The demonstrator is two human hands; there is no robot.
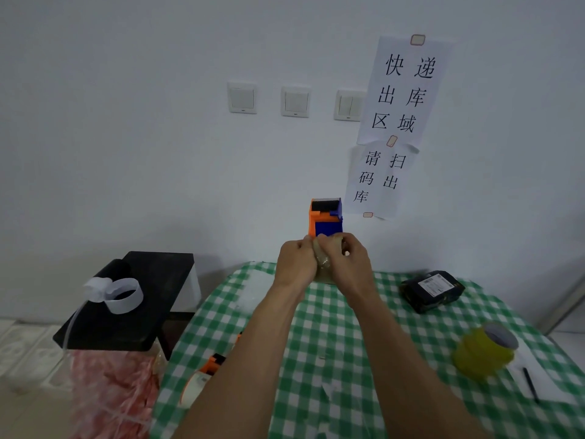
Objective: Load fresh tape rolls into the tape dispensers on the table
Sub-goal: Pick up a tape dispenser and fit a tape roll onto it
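**Tape roll and dispenser held in both hands**

Dispenser, orange and blue, is raised above the far edge of the tabletop, in front of the wall. Its black roller end points upward. The lower part is hidden behind the hands.

Left hand and right hand meet just below the dispenser body. A clear, brownish tape roll sits between them. The fingers of both hands are curled round the roll from opposite sides, and the fingertips nearly touch on top of it. Whether the roll is seated on the dispenser hub cannot be determined.

Other items on the tabletop, which carries a green-and-white checked cloth:
- A second dispenser, orange, lies near the left edge with a white roll. The left forearm partly covers it.
- A stack of yellow tape rolls stands at the right.
- A black parcel with a white label lies beyond the stack, towards the wall.
- A black pen lies on a white sheet at the right edge.

Left of the tabletop stands a black stand with a curled white strip on top. A pink bag hangs below it.
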